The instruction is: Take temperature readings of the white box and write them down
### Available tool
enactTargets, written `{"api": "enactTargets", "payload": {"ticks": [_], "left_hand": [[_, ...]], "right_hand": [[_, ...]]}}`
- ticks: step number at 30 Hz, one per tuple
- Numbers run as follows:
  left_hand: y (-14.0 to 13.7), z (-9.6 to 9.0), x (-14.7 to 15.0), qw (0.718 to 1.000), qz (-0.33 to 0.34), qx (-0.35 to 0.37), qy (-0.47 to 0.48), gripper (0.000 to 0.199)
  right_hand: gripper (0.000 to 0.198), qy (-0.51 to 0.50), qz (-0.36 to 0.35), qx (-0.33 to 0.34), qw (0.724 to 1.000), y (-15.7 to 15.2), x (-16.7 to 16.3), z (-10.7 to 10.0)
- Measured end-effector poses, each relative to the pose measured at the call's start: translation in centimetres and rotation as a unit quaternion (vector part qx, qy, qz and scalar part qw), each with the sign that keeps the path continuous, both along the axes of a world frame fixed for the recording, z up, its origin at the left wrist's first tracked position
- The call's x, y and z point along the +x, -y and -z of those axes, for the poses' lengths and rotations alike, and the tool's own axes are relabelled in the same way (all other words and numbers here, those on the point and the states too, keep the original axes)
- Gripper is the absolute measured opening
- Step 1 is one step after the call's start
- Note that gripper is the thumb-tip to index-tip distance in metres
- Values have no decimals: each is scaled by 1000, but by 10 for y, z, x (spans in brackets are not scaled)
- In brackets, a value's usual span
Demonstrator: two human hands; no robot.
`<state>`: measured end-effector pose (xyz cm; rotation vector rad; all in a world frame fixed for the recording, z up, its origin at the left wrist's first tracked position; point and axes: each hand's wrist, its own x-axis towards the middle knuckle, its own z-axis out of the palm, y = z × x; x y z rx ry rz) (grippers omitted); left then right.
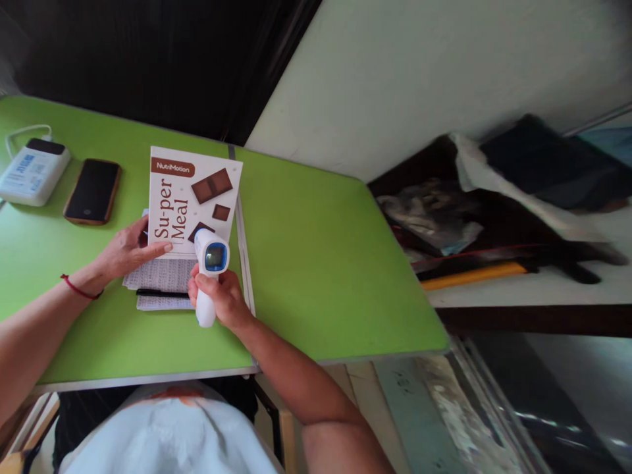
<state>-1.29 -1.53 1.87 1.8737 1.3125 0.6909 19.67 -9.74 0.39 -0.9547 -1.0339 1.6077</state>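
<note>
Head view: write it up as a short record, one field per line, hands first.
Left hand: this hand grips a white box at its lower left, thumb in front
Right hand: this hand grips a white thermometer-like device by its handle
Box print: "NutriMotion", "Su-per Meal", brown chocolate pieces
Device screen: faces the camera; reading not legible
Device touching box: cannot tell
Nearer the person than the box: printed papers, black pen on them
Left side: phone, white block with cable
Surface: green table
</note>
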Motion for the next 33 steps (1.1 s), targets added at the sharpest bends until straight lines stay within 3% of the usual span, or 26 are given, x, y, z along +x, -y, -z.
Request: {"api": "enactTargets", "payload": {"ticks": [9, 24, 33], "left_hand": [[-1, 0, -2, 1000, -11, -16, -9, 69], [-1, -1, 1, 999, -23, -24, 38, 59], [0, -4, 2, 998, -11, -32, 49, 64]], "right_hand": [[30, 9, 0, -1, 1000, 0, 0, 0], [34, 48, -12, 12, 999, 0, 1, -10], [34, 47, -11, 14, 999, 1, 2, -8]]}}
